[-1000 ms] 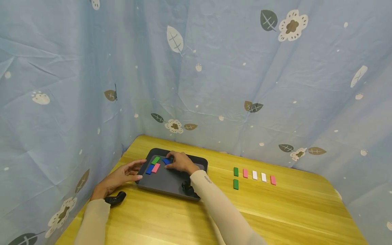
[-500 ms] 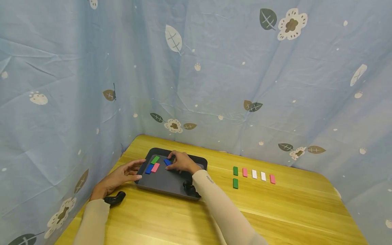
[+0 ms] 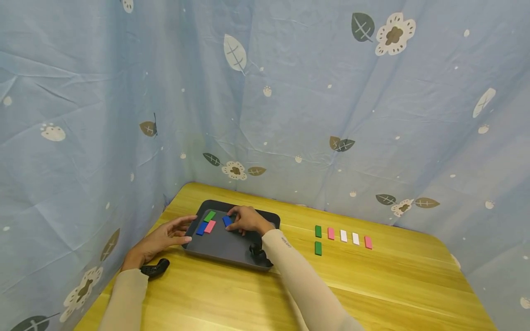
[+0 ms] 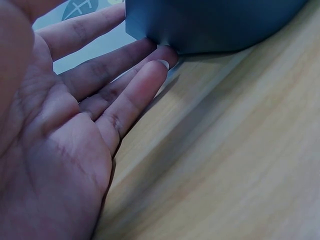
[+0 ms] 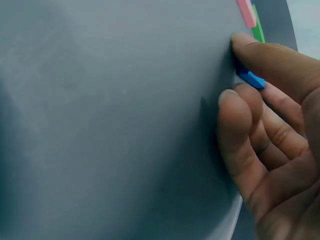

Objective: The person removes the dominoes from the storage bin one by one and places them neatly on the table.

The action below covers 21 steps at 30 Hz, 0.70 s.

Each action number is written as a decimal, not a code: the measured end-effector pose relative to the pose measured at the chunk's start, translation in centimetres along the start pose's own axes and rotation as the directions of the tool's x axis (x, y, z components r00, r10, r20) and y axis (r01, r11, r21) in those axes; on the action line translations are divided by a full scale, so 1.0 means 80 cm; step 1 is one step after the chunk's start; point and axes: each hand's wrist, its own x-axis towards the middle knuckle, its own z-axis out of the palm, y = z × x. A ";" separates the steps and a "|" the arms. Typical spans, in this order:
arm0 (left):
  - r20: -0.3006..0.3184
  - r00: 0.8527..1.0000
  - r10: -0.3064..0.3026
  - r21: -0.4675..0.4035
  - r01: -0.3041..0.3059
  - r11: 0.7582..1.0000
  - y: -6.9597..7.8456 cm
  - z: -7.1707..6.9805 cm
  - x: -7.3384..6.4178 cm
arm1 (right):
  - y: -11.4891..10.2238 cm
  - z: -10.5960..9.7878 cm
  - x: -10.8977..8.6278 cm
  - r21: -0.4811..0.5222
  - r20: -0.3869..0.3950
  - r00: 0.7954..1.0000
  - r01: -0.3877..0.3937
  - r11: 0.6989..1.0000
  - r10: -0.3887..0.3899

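A dark grey tray stands on the left of the wooden table. My right hand is over it, thumb and index finger pinching a small flat blue block at the tray floor; the right wrist view shows part of this blue block beside the thumb, its other end hidden. Left of it in the tray lie a green block, a pink block and a second blue block, grouped close together. My left hand, fingers extended, touches the tray's left side.
To the tray's right, a row on the table has a green block, a pink block, two white blocks and another pink block. A second green block lies in front. A patterned curtain hangs behind.
In my right hand the blue block has turned slightly and shifted a little toward me and to the right. My left hand has stayed at the tray's side.
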 end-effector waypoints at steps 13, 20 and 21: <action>0.005 1.000 -0.021 0.011 0.021 1.000 0.005 0.001 -0.001 | -0.003 -0.017 -0.022 -0.105 -0.068 0.998 0.010 0.994 -0.017; 0.013 1.000 -0.014 0.012 0.014 1.000 0.004 0.000 -0.002 | -0.006 -0.041 -0.048 -0.062 -0.096 0.995 0.026 0.998 -0.032; 0.010 1.000 -0.017 0.007 0.017 1.000 0.004 0.001 -0.001 | -0.004 -0.043 -0.052 -0.064 -0.101 0.994 0.027 0.998 -0.034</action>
